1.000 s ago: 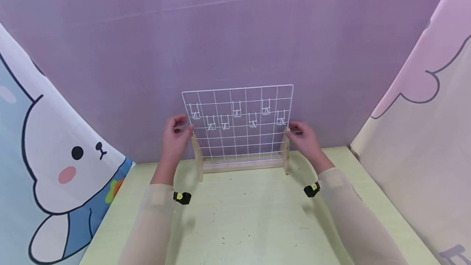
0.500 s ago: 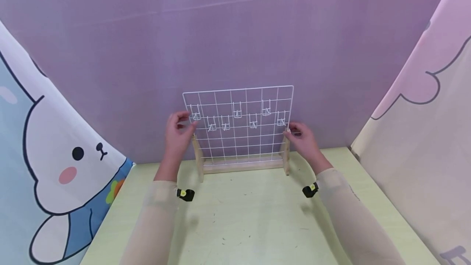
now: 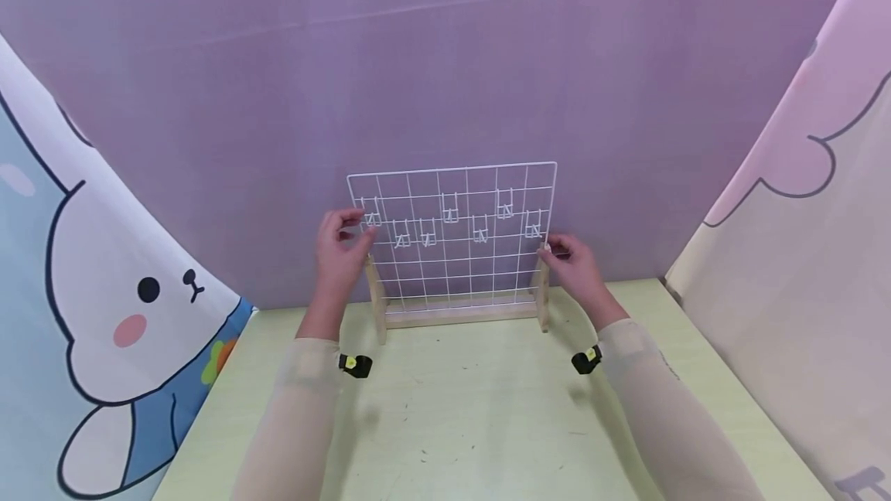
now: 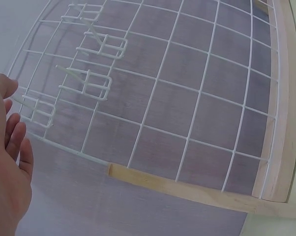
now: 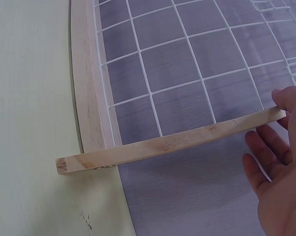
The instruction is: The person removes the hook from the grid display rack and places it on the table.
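Note:
A white wire grid panel (image 3: 455,261) stands upright in a wooden stand (image 3: 459,318) at the table's back. Several small white wire hooks (image 3: 480,234) hang across its upper half. My left hand (image 3: 339,257) is at the panel's left edge beside the leftmost hook (image 4: 42,112), fingers loosely bent and thumb (image 4: 6,86) in front; whether it touches the wire is unclear. My right hand (image 3: 574,263) pinches the top end of the stand's right upright (image 5: 197,137), with the thumb on one side and a finger partly hidden behind it.
The pale table (image 3: 487,408) carries a few small dark marks or scraps. A purple cloth backdrop (image 3: 445,60) hangs close behind the panel. Printed cloths stand on both sides, a cartoon figure (image 3: 139,315) on the left one.
My left hand has shifted slightly right and up, closer to the leftmost hook. The right hand stays at the upright's top. Panel and hooks look the same.

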A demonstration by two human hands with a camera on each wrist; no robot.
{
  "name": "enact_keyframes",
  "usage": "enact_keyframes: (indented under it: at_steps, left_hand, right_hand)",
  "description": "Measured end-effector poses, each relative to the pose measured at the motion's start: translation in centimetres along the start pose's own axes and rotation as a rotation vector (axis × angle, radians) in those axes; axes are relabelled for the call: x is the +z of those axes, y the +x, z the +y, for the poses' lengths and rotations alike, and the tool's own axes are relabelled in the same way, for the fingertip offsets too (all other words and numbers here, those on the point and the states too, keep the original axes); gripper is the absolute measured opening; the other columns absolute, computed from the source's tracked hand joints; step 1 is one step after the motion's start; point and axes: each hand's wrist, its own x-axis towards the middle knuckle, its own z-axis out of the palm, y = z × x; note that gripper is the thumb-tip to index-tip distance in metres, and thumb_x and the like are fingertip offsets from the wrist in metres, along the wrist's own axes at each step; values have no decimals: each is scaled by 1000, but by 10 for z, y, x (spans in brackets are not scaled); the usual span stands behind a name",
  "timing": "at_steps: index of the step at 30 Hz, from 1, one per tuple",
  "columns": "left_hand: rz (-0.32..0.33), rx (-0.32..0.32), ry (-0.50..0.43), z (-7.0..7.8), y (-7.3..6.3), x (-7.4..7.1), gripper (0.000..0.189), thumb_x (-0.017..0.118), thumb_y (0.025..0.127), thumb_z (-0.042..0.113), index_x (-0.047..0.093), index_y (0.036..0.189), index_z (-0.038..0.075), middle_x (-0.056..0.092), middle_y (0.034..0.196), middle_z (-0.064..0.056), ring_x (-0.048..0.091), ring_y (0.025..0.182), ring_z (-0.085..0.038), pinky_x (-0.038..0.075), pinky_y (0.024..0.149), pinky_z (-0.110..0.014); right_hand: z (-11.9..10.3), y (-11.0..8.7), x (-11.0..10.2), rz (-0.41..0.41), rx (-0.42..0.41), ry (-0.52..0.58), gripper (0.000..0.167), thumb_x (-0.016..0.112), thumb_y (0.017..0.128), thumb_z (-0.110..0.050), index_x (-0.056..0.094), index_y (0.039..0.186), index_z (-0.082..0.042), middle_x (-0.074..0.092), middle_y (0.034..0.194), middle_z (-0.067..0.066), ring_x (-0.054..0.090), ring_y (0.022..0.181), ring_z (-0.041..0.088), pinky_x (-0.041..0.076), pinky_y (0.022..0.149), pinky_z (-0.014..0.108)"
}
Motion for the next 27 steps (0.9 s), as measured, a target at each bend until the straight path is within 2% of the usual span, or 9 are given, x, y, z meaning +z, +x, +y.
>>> enact_keyframes:
  at_steps: [5,9,10,16,17,21,27]
  left_hand:
    - [-4,1,25,1,0,1,35,83,94,-5,71,126,-7,64,124,-25,60,117,-37,48,99,-61]
    - [-18,-7,37,4,0,0,32,82,95,0,72,125,-5,65,123,-17,60,116,-27,50,101,-61]
    - [-16,-7,32,10,-1,0,31,81,96,-2,71,125,-7,64,123,-19,60,116,-30,49,101,-62]
    - [-20,-12,38,9,-2,0,30,82,97,2,72,124,-6,65,123,-18,60,116,-26,51,101,-51]
    - [-23,-14,44,4,-1,-1,30,83,97,4,72,124,-4,66,123,-14,60,115,-22,51,100,-47]
    - [-17,-14,28,4,0,0,29,83,96,3,74,122,-4,66,122,-15,61,115,-25,51,100,-50]
    - [-1,1,0,7,-1,3,27,82,95,-4,73,120,-8,64,121,-26,59,115,-37,47,100,-66]
  right_hand:
    - [2,0,1,13,-3,14,29,75,105,-9,71,129,8,69,119,22,66,107,31,53,92,18]
    - [3,1,2,25,-13,23,29,76,105,-10,72,128,8,70,119,23,67,107,32,52,90,15]
    - [3,1,2,26,-16,27,29,76,105,-10,72,128,8,70,119,24,66,107,32,52,89,14]
    - [3,-2,2,23,-13,38,29,75,107,-11,73,129,7,71,121,25,68,109,34,52,90,13]
    - [3,-2,2,22,-10,38,29,75,107,-12,73,129,7,71,121,24,68,109,34,52,90,13]
    - [4,-2,3,20,-8,34,28,75,106,-11,73,129,6,70,122,22,68,108,31,53,89,13]
    - [6,-4,4,31,-25,64,29,75,107,-11,73,130,7,70,123,24,67,108,30,53,89,12]
